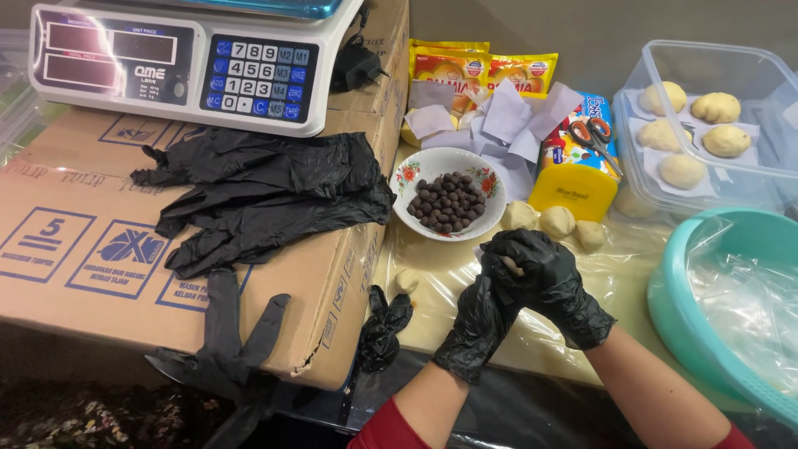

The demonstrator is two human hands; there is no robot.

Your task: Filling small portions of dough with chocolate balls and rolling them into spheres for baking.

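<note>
Two black-gloved hands, left hand [480, 309] and right hand [544, 270], press together around a dough piece [512, 266], barely visible between them, just below the floral bowl [413, 173] of chocolate balls [447, 202].

1. A small home-style baking workspace: plastic sheet [465, 274] covers the table.
2. A digital weighing scale [183, 62] sits on a cardboard carton [91, 274].
3. Dough balls [555, 221], a bowl of chocolate balls [447, 193], margarine packets [482, 71].
</note>
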